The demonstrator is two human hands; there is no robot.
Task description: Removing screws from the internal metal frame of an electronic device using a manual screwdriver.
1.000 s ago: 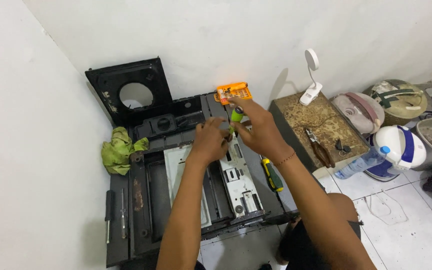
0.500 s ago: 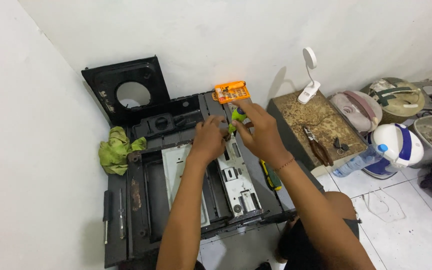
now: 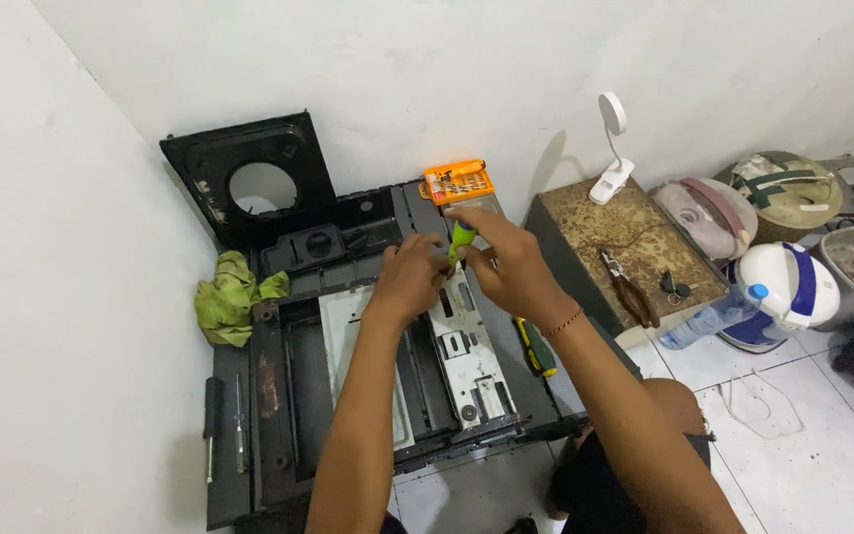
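Over the open black chassis [image 3: 279, 396], with a green rag [image 3: 229, 297] far left, our left hand [image 3: 409, 282] has stayed curled beside the bracket [image 3: 467, 356]; its hold we cannot tell. Our right hand [image 3: 511, 269] keeps gripping the green screwdriver [image 3: 461, 239], barely moved, so turning continues.

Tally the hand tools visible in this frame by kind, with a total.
Screwdrivers: 4, namely the green-handled screwdriver in the right hand, steadied by the left hand, a green-and-black screwdriver, and two dark screwdrivers
Pliers: 1
Orange bit case: 1
Total: 6
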